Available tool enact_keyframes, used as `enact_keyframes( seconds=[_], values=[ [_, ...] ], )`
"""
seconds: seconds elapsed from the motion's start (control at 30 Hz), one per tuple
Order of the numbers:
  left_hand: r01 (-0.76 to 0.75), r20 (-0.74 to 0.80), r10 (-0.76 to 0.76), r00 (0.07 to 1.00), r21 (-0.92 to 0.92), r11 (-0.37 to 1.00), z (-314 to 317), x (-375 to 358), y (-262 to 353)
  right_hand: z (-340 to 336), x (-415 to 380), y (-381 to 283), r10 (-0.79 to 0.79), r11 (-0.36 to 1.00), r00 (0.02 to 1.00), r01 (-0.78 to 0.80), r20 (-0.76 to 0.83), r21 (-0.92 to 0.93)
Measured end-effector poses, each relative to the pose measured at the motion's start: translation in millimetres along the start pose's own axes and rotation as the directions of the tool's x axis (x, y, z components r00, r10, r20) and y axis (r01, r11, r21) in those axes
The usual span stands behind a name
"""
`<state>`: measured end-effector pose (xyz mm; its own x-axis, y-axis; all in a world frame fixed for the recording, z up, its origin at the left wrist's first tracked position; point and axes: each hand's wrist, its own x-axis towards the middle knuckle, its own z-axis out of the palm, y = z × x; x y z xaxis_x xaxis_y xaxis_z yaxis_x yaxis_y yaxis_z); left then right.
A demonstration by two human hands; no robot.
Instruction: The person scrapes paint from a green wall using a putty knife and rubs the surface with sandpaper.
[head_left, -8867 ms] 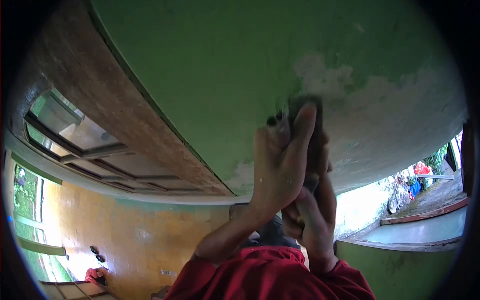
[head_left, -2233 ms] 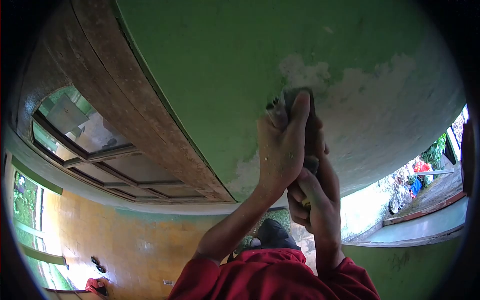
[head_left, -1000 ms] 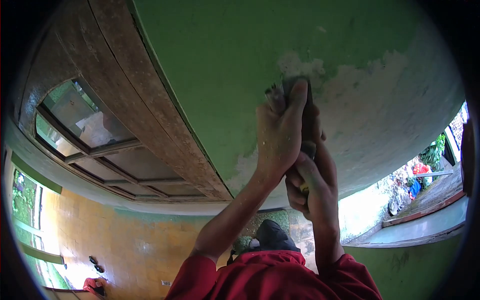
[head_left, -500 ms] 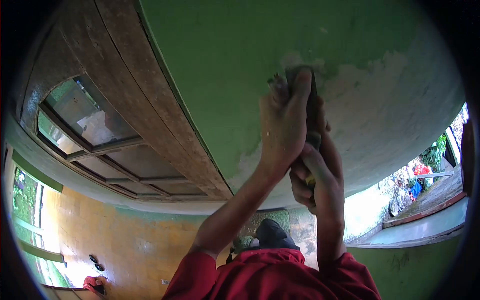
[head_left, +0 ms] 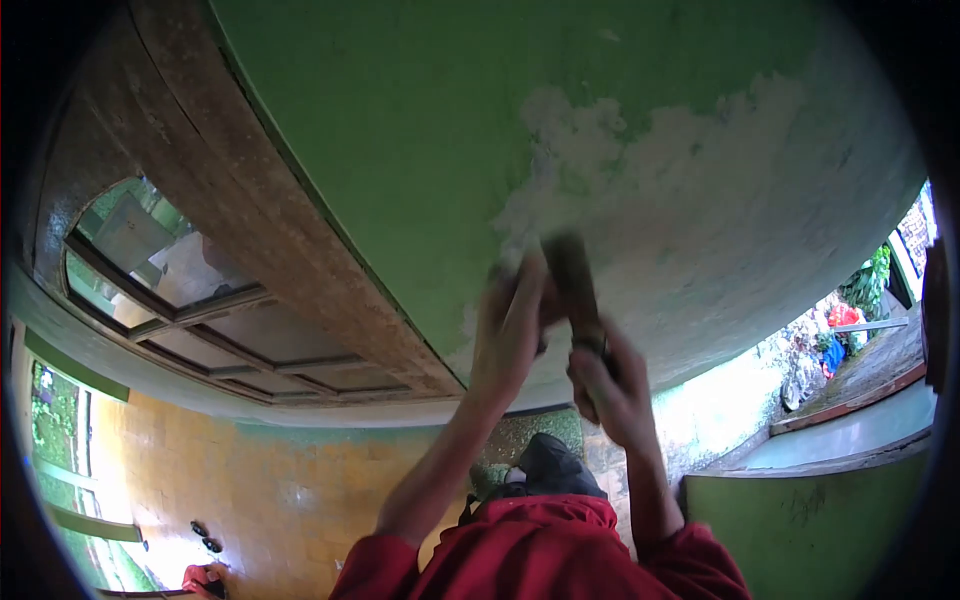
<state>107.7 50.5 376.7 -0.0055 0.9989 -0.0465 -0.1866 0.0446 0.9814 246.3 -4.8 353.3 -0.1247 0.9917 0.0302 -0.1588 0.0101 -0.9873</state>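
Observation:
A scraper (head_left: 570, 272) with a dark, wide blade points up at the wall. My right hand (head_left: 612, 385) is closed around its handle, below the blade. My left hand (head_left: 512, 322) is just left of the blade, its fingers smeared by motion. Above both hands, the green wall (head_left: 420, 130) has a pale, ragged patch (head_left: 690, 165) where the paint is gone. The blade overlaps the lower left part of that patch in this view.
To the left is a worn wooden door frame (head_left: 250, 190) with glass panes (head_left: 140, 250). Below lies a tan tiled floor (head_left: 300, 470) with dark sandals (head_left: 206, 537) and a red item (head_left: 203, 580). An opening on the right shows plants (head_left: 868, 280) outside.
Both hands and the scraper have come down the wall. My left thumb, which pressed on the blade, is now beside it. More of the pale patch shows.

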Motion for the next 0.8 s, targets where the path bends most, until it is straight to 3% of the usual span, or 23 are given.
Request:
enact_keyframes(
  seconds=[0.03,0.07,0.1,0.17,0.2,0.23,0.3,0.33,0.4,0.43,0.57,0.6,0.67,0.7,0.77,0.8],
  values=[
    [0.051,-0.009,-0.053,0.999,-0.129,0.990,-13.9,-7.2,-42.6,-16.8,-9.5,27.9,0.004,0.972,0.999,-0.014,-0.043,-0.234],
    [0.143,-0.054,-0.148,0.988,-0.085,0.986,-33.6,-21.3,-75.2,-26.7,-22.4,45.9,-0.096,0.898,0.993,0.056,-0.070,-0.437],
    [0.209,-0.097,-0.206,0.974,0.025,0.978,-59.2,-34.1,-124.5,-32.0,-38.9,56.8,-0.092,0.814,0.986,-0.008,-0.142,-0.581],
    [0.218,-0.161,-0.179,0.971,0.278,0.935,-120.2,-73.0,-220.5,-52.3,-70.7,85.6,0.070,0.712,0.981,-0.177,-0.182,-0.679],
    [0.433,-0.228,-0.406,0.885,0.084,0.897,-138.1,-103.5,-236.3,-60.7,-84.7,91.6,0.151,0.662,0.975,-0.221,-0.161,-0.716],
    [0.540,-0.332,-0.487,0.808,0.085,0.837,-157.3,-128.1,-251.9,-70.9,-98.5,109.7,0.126,0.593,0.985,-0.170,-0.118,-0.787],
    [0.407,-0.373,-0.258,0.891,0.404,0.820,-210.2,-173.8,-312.1,-86.7,-111.1,122.7,0.245,0.501,0.969,-0.130,-0.003,-0.856],
    [0.408,-0.375,-0.260,0.890,0.401,0.820,-211.9,-176.4,-303.5,-91.0,-112.6,126.5,0.320,0.443,0.946,-0.105,0.047,-0.890],
    [0.401,-0.367,-0.166,0.915,0.800,0.447,-205.6,-175.8,-259.1,-82.7,-95.7,118.3,0.342,0.422,0.936,-0.069,0.089,-0.904],
    [0.390,-0.334,-0.202,0.921,0.809,0.439,-198.5,-162.2,-238.5,-75.0,-82.5,112.2,0.363,0.403,0.924,-0.036,0.124,-0.914],
    [0.187,-0.225,0.016,0.974,0.848,0.496,-159.9,-97.2,-186.2,-37.0,-35.9,52.0,0.228,0.585,0.907,0.164,0.355,-0.794],
    [0.111,-0.207,0.093,0.974,0.793,0.599,-136.6,-83.6,-156.5,-31.7,-28.2,40.9,0.226,0.583,0.904,0.172,0.362,-0.794],
    [-0.064,-0.196,0.273,0.942,0.692,0.719,-93.2,-68.4,-109.3,-26.9,-15.9,20.9,-0.070,0.739,0.850,0.395,0.522,-0.545],
    [-0.156,-0.197,0.369,0.908,0.660,0.735,-76.9,-63.6,-97.2,-28.6,-13.4,6.9,-0.067,0.737,0.844,0.401,0.531,-0.544],
    [-0.326,-0.154,0.494,0.855,0.583,0.745,-46.8,-60.0,-77.1,-32.6,-15.9,-19.1,0.067,0.946,0.915,0.068,0.398,-0.316],
    [-0.319,-0.165,0.495,0.853,0.585,0.745,-32.9,-61.4,-66.0,-35.7,-18.0,-26.4,0.071,0.947,0.910,0.068,0.409,-0.315]
  ],
)
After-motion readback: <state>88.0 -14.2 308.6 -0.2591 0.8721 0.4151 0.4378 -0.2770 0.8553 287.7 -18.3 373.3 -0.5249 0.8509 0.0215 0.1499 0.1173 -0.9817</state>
